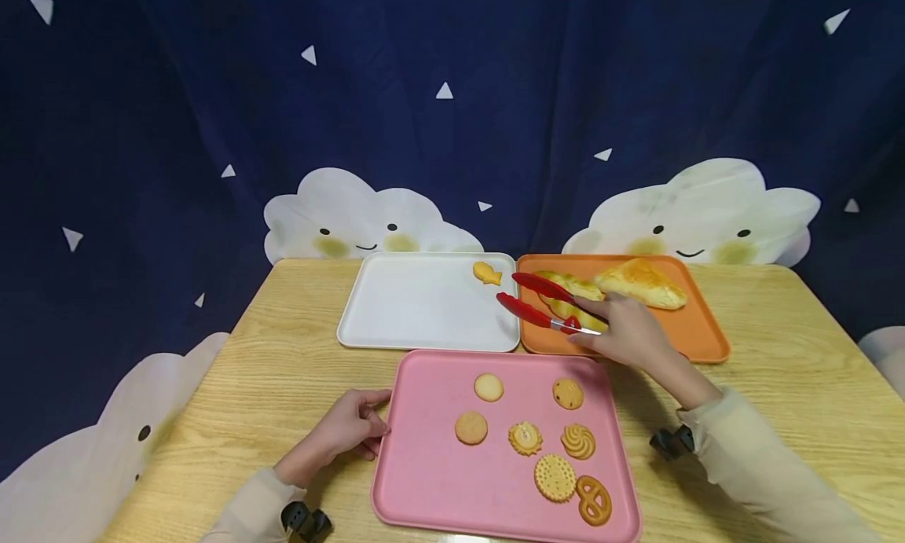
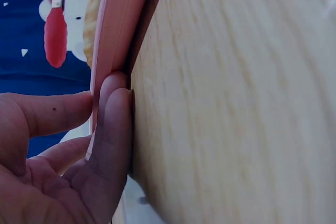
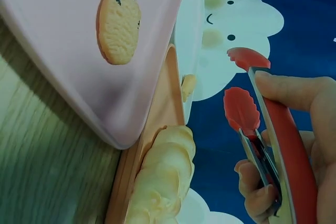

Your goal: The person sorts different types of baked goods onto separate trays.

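Note:
In the head view my right hand (image 1: 625,331) grips a pair of red-tipped tongs (image 1: 526,311) over the orange tray (image 1: 707,335). The tongs' two tips stand apart with nothing between them, near the right end of the white tray (image 1: 417,307). A small fish-shaped cracker (image 1: 486,273) lies on that white tray, just beyond the tips. My left hand (image 1: 349,425) pinches the left rim of the pink tray (image 1: 424,480), thumb (image 2: 63,113) at the rim and other fingers at its underside in the left wrist view. Two breads, a braided loaf (image 3: 167,174) and a pastry (image 1: 642,284), lie on the orange tray.
On the pink tray sit several cookies, among them a pretzel (image 1: 594,501), a swirl cookie (image 1: 578,442) and a large round biscuit (image 1: 555,478). The trays stand close together on a wooden table (image 1: 283,323). A dark blue curtain (image 1: 396,134) hangs behind.

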Demonstrator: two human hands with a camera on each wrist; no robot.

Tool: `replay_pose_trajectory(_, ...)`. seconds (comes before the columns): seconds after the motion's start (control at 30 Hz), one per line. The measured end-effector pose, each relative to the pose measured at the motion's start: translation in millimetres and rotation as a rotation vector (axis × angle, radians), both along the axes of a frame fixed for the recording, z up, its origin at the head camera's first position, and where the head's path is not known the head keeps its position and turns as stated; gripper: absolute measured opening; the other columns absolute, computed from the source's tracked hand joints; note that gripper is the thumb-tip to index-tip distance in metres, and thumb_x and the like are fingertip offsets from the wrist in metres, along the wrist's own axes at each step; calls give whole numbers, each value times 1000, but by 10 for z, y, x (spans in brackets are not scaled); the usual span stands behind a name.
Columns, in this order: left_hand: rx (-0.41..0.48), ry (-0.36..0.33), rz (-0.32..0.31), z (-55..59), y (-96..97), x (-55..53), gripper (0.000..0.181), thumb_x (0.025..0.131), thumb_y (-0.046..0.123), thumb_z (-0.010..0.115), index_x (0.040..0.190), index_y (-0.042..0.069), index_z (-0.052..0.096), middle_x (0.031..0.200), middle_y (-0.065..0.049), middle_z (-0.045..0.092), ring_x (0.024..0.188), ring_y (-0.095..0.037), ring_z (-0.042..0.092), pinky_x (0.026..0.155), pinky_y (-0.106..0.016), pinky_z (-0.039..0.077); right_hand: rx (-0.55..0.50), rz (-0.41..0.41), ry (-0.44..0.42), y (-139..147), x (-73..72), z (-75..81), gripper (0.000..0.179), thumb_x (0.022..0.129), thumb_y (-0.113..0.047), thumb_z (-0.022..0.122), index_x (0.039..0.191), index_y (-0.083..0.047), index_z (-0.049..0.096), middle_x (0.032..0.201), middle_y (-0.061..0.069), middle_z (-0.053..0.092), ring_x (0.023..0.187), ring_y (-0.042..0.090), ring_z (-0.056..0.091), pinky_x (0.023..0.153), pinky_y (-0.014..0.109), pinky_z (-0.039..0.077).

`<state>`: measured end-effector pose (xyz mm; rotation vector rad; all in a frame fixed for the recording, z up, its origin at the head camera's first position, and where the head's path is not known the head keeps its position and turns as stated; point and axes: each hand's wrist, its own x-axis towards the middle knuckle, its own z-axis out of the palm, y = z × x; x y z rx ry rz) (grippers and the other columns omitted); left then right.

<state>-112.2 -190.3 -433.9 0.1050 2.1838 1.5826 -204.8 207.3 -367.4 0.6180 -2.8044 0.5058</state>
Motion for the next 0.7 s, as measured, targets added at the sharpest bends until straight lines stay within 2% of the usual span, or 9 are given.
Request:
replay_pose_trajectory(0.17,4,2,-3,-4,-3,0,57,81,-7,53,133,-15,32,61,-9,60,48,-14,57,43,-32,51,12,-16,-27,68,75,6,60,68,-32,77,120,-8,61,83,17,57,66,24,48,52,33,37)
replay_pose_trajectory(0.3,10,3,-8,-6,-2,2,57,81,-7,53,133,-15,31,61,-9,60,48,-14,56,43,-33,51,18,-22,-23,112,135,5,61,66,-33,78,119,-9,62,74,12,54,61,20,44,49,29,32)
replay_pose_trajectory(0.7,5,-2,-6,11,0,1,57,80,-8,53,133,-16,31,62,-10,61,48,-13,57,43,-31,51,33,-17,-1,185,275,-3,64,63,-38,79,119,-10,63,71,7,51,52,16,39,46,26,30)
